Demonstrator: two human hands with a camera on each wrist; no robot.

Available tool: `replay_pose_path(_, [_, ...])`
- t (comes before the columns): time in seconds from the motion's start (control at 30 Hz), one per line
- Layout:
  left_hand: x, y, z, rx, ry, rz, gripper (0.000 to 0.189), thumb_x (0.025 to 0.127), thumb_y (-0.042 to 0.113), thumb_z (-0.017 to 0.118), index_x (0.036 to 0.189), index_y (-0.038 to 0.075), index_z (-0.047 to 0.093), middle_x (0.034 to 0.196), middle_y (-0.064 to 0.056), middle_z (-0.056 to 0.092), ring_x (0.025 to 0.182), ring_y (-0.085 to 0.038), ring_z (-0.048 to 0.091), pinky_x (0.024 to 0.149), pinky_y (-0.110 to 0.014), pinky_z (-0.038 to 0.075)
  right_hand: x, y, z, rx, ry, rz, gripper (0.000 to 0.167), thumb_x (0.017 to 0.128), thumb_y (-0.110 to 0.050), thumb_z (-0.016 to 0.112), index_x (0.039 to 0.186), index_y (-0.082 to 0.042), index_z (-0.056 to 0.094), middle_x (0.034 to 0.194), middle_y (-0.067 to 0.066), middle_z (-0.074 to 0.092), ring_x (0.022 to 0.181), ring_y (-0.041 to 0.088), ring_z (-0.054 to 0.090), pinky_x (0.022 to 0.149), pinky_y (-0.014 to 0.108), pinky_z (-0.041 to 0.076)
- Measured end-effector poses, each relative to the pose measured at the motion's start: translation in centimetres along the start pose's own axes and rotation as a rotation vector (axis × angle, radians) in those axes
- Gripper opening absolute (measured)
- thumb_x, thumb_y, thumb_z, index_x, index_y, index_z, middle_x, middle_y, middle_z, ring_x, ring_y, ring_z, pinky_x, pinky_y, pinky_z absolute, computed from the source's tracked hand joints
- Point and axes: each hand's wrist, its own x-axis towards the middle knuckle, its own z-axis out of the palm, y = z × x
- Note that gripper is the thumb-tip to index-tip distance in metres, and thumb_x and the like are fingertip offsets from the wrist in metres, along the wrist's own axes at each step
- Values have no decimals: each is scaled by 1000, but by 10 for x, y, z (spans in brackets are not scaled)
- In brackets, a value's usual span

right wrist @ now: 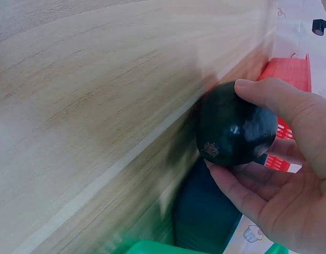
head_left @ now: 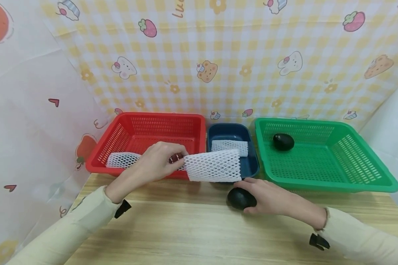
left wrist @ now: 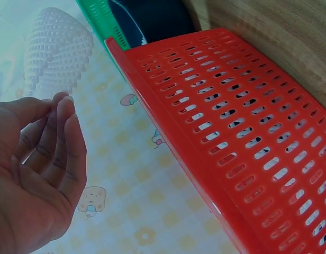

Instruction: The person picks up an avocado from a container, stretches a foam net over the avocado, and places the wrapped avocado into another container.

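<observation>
My left hand (head_left: 160, 160) pinches one end of a white foam net sleeve (head_left: 213, 166), which sticks out to the right in front of the blue bin. In the left wrist view that sleeve (left wrist: 56, 50) hangs from the thumb and fingertips. A dark avocado (head_left: 241, 198) is gripped by my right hand (head_left: 268, 197), low over the table in front of the blue bin. The right wrist view has the avocado (right wrist: 234, 127) held between thumb and fingers. Behind the left hand, something dark red shows partly in the red basket.
On the left stands a red basket (head_left: 167, 118) with another foam net (head_left: 122, 159) in it. A small blue bin (head_left: 230, 129) in the middle holds a foam net (head_left: 230, 146). To the right, a green basket (head_left: 321, 186) contains an avocado (head_left: 283, 142). A patterned cloth hangs behind.
</observation>
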Motion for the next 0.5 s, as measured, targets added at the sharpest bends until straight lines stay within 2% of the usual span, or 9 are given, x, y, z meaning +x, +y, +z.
replay_pose_path(0.23, [-2,-1,-1,11,-5,-5,17,85,13,83,100,12,76,90,4,72,73,-8,64,65,-25,55,-5,-3,-6,-2,26,-11,63,79,-28,89,133,-12,61,116,1,63,94,17,62,75,38,56])
replay_pose_path(0.5, [-5,-4,-4,29,-14,-27,20,85,15,84,103,13,76,93,3,73,75,-10,65,66,-26,56,-16,-13,-23,-2,69,-42,65,79,-26,89,135,-11,61,120,2,63,99,20,63,78,39,57])
